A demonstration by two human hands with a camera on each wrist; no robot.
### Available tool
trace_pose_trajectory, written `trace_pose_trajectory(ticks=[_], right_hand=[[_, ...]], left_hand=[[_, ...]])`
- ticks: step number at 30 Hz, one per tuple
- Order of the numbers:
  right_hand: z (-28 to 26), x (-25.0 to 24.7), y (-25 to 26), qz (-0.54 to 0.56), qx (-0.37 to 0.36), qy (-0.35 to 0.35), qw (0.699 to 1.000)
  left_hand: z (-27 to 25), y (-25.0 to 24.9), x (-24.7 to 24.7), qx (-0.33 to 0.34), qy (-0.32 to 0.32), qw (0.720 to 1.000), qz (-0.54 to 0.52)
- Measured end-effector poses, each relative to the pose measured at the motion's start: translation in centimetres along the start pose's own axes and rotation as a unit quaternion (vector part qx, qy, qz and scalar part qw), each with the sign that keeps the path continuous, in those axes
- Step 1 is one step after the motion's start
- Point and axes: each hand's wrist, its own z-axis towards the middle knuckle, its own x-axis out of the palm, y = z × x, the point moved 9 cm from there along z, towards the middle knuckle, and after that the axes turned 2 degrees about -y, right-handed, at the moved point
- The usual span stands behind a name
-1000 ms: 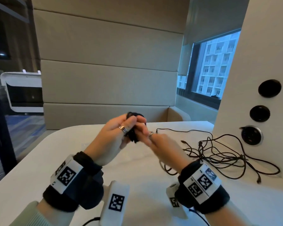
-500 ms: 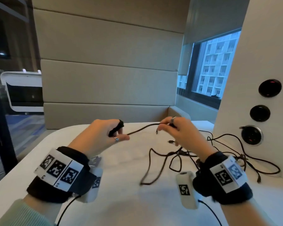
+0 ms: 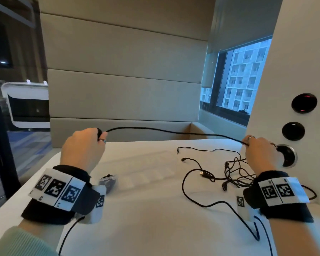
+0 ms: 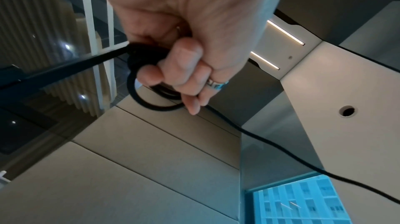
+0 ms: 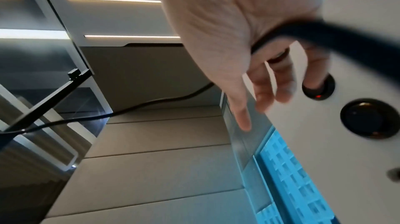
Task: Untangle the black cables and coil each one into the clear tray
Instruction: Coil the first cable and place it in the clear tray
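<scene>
tangled thin black cables (image 3: pixel 235 174) loose on white tabletop (image 3: pixel 155 218) under right wrist | ribbed clear plastic tray (image 3: pixel 144 169) between wrists, nearer left | left hand (image 3: pixel 83 146) curled round small coil | right hand (image 3: pixel 259 154) pinches same black cable (image 3: pixel 174 131), axis left-right, raised over tray | open room centre; wall tight on right

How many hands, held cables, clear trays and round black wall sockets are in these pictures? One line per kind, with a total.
Hands: 2, left hand, right hand
Held cable: 1
Clear tray: 1
Round black wall sockets: 3
Total: 7
Tangled cables on the table: not countable.
</scene>
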Motion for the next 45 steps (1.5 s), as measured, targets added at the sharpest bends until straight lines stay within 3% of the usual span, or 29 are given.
trace_pose_trajectory(ticks=[3, 5, 9, 12, 14, 16, 18, 20, 21, 23, 26, 29, 30, 32, 33, 36, 37, 39, 41, 42, 45], right_hand=[[-0.7, 2.1, 1.6, 0.019, -0.065, 0.150, 0.986], [-2.3, 1.5, 5.3, 0.112, -0.137, 0.189, 0.966], [-5.9, -2.1, 12.4, 0.248, -0.245, 0.135, 0.928], [-8.6, -1.6, 16.2, 0.185, -0.325, 0.100, 0.922], [-9.7, 0.3, 17.9, 0.130, -0.343, 0.104, 0.924], [-10.0, 1.3, 18.7, 0.147, -0.347, 0.079, 0.923], [-9.5, 0.5, 18.4, 0.291, -0.331, 0.038, 0.897], [-8.8, -0.4, 17.4, 0.458, -0.279, 0.025, 0.844], [-8.6, -1.2, 16.8, 0.501, -0.263, 0.003, 0.824], [-8.9, -3.1, 16.3, 0.513, -0.268, -0.058, 0.814], [-9.5, -3.8, 16.6, 0.439, -0.295, -0.061, 0.846], [-10.1, -1.0, 18.0, 0.313, -0.331, 0.056, 0.889], [-10.6, -0.1, 18.6, 0.251, -0.355, 0.086, 0.896], [-11.9, 0.9, 19.5, 0.252, -0.387, 0.151, 0.874], [-12.6, 0.9, 19.9, 0.282, -0.396, 0.193, 0.852], [-14.5, 1.1, 20.7, 0.272, -0.439, 0.287, 0.807], [-14.7, 0.9, 20.6, 0.264, -0.452, 0.298, 0.798], [-13.7, -0.4, 20.2, 0.284, -0.461, 0.261, 0.799], [-11.3, -2.1, 19.0, 0.324, -0.434, 0.169, 0.824], [-10.2, -2.8, 18.2, 0.333, -0.410, 0.120, 0.840], [-8.3, -4.3, 16.1, 0.340, -0.344, -0.005, 0.875]], left_hand=[[-0.1, 0.3, 0.4, -0.021, 0.022, 0.999, 0.020], [-0.3, -0.4, 1.6, -0.016, 0.047, 0.998, 0.030], [-1.2, -2.7, 2.8, -0.001, 0.087, 0.996, -0.027], [-2.3, -5.4, 3.0, 0.008, 0.134, 0.974, -0.181], [-3.2, -7.1, 3.2, -0.006, 0.176, 0.925, -0.337], [-4.2, -9.0, 3.3, -0.014, 0.220, 0.863, -0.455], [-5.1, -10.4, 3.5, -0.026, 0.261, 0.803, -0.535], [-5.9, -11.5, 3.7, -0.046, 0.310, 0.742, -0.593], [-6.4, -12.0, 4.0, -0.049, 0.341, 0.714, -0.609], [-7.8, -13.0, 4.5, -0.035, 0.407, 0.674, -0.616], [-9.2, -14.6, 4.3, 0.012, 0.451, 0.627, -0.635], [-7.6, -14.6, 2.9, 0.018, 0.355, 0.604, -0.714], [-6.8, -14.1, 2.3, 0.017, 0.309, 0.602, -0.736], [-5.1, -12.3, 1.4, 0.014, 0.220, 0.609, -0.762], [-4.4, -11.2, 1.2, 0.025, 0.181, 0.638, -0.748], [-3.2, -9.0, 0.3, 0.107, 0.045, 0.831, -0.544], [-3.1, -8.7, 0.4, 0.130, 0.019, 0.875, -0.465], [-2.9, -8.4, 1.4, 0.138, 0.028, 0.927, -0.348], [-3.3, -8.6, 3.3, 0.138, 0.105, 0.954, -0.242], [-3.9, -9.0, 4.1, 0.141, 0.153, 0.953, -0.219], [-6.1, -10.7, 5.6, 0.114, 0.304, 0.896, -0.304]])
